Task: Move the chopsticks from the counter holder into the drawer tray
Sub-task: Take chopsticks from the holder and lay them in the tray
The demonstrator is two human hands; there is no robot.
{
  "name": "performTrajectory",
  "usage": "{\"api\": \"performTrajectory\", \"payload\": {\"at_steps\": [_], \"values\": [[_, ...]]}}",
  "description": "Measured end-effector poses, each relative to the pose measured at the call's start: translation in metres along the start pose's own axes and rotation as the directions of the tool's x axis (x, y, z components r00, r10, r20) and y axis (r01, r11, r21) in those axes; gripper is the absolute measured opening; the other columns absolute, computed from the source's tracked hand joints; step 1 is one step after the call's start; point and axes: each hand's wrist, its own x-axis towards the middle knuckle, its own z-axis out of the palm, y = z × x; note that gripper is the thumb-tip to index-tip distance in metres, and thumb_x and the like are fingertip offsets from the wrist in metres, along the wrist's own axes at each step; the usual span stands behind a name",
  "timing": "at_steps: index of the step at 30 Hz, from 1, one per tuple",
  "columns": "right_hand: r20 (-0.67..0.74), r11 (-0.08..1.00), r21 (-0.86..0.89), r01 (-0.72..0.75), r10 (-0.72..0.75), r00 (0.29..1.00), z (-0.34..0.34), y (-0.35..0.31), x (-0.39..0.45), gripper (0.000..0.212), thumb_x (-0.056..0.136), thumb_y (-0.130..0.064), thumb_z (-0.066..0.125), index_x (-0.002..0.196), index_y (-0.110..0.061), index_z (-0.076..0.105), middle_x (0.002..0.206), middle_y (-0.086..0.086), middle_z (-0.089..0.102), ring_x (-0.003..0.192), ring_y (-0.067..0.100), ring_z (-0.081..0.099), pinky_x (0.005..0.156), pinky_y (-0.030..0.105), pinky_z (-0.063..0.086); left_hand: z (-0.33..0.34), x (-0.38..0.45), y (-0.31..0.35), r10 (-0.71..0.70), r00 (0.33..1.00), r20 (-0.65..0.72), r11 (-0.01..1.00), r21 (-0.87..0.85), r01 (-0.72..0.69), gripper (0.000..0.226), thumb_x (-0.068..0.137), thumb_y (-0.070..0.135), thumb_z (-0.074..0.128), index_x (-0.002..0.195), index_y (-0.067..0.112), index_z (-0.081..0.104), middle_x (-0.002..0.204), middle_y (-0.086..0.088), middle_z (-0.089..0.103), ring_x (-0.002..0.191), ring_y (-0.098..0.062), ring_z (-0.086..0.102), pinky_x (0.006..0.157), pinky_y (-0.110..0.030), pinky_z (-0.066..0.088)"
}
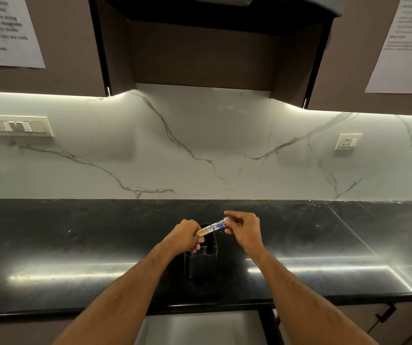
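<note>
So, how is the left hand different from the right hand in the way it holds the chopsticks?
The left hand grips the plain wooden end of the chopsticks in a closed fist, while the right hand pinches the blue-patterned end with its fingertips. The left hand is above the black holder; the right hand is beside it, over the counter. Both hold the same bundle.

Above the black holder [201,255] on the dark table [75,245], the left hand [185,236] grips the bundled chopsticks [211,227] at their wooden ends. The right hand [244,230] pinches their blue-and-white ends. The chopsticks lie tilted, higher on the right.
</note>
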Motion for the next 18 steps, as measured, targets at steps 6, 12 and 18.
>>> {"api": "performTrajectory", "payload": {"at_steps": [6,12,18], "values": [[0.044,1.000,-0.017,0.019,-0.018,0.999,-0.0059,-0.0014,0.0010,0.017,0.086,0.000,0.072,0.103,-0.002,0.076,0.091,0.009,0.076,0.080,0.016,0.077,0.076,0.034,0.064,0.0013,-0.0004,-0.0006,0.008,1.000,-0.003,1.000,0.010,-0.008,0.010,0.099,0.014,0.058,0.101,0.010,0.067,0.094,-0.016,0.074,0.075,-0.016,0.069,0.082,-0.041,0.062],[0.058,1.000,0.016,-0.023,0.022,0.998,-0.0086,-0.0025,0.0000,0.015,0.087,0.004,0.071,0.100,0.001,0.076,0.089,0.013,0.076,0.079,0.019,0.077,0.076,0.035,0.064,0.0011,-0.0001,-0.0017,0.014,1.000,0.006,1.000,0.008,-0.014,0.010,0.099,0.015,0.058,0.100,0.010,0.067,0.085,-0.007,0.071,0.073,-0.013,0.068,0.081,-0.037,0.063],[0.053,0.999,0.025,-0.030,0.029,0.998,-0.0106,-0.0024,-0.0006,0.015,0.086,0.003,0.071,0.100,0.001,0.075,0.089,0.014,0.076,0.075,0.020,0.077,0.073,0.032,0.064,-0.0001,-0.0012,-0.0023,0.036,0.999,-0.005,0.999,0.012,-0.036,0.011,0.099,0.016,0.059,0.099,0.011,0.068,0.091,-0.014,0.075,0.072,-0.015,0.070,0.080,-0.039,0.063]]}}
